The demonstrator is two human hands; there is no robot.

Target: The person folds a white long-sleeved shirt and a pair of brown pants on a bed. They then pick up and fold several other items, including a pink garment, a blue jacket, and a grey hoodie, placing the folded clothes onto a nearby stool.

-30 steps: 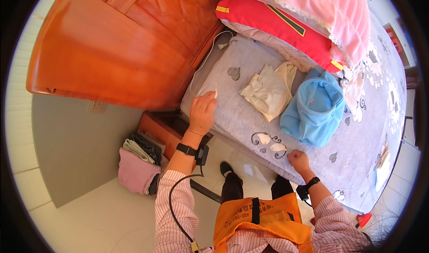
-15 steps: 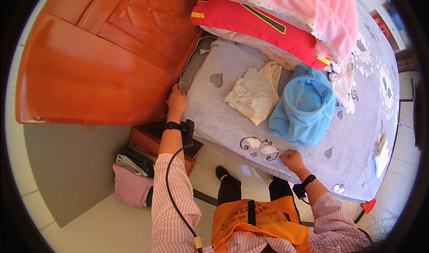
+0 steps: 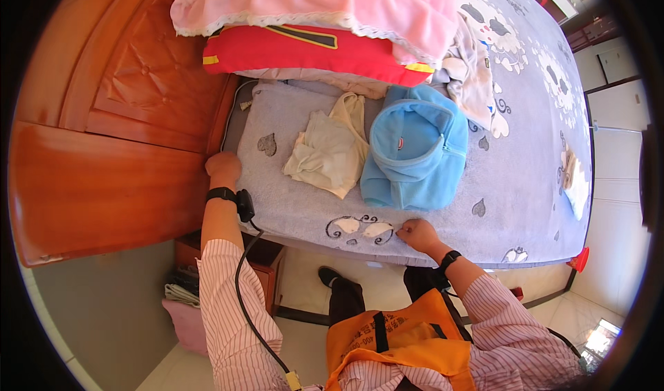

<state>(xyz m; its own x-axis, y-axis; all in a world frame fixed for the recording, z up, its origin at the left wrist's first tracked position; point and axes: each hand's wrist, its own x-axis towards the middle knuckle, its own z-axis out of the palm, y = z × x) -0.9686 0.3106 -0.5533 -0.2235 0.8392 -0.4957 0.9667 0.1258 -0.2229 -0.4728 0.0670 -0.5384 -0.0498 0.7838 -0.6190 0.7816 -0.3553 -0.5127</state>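
My left hand [image 3: 223,168] is closed at the head-end edge of the grey bedspread [image 3: 277,208], against the wooden headboard [image 3: 111,190]. Its fingertips are hidden, so what it holds does not show. Just beyond it a thin white cable [image 3: 227,121] runs along the gap beside the headboard. Near the front edge of the bed, my right hand [image 3: 420,235] rests with fingers curled on the bedspread, beside a printed white motif. Whether cloth is pinched in it cannot be made out. Beyond my hands lie a crumpled cream garment [image 3: 328,152] and a light blue fleece garment [image 3: 415,177].
A red padded bundle [image 3: 297,52] lies under a pink lace-edged cover [image 3: 311,4] on the far side. More clothing [image 3: 470,73] sits to its right. Below the headboard stand a wooden cabinet [image 3: 266,266] and folded cloths [image 3: 183,318]. A red object [image 3: 579,259] is at the bed's right corner.
The view has turned, shifting the bed leftward in the picture. A cable loop seen at my left hand no longer shows there. My right hand keeps its place on the bedspread.
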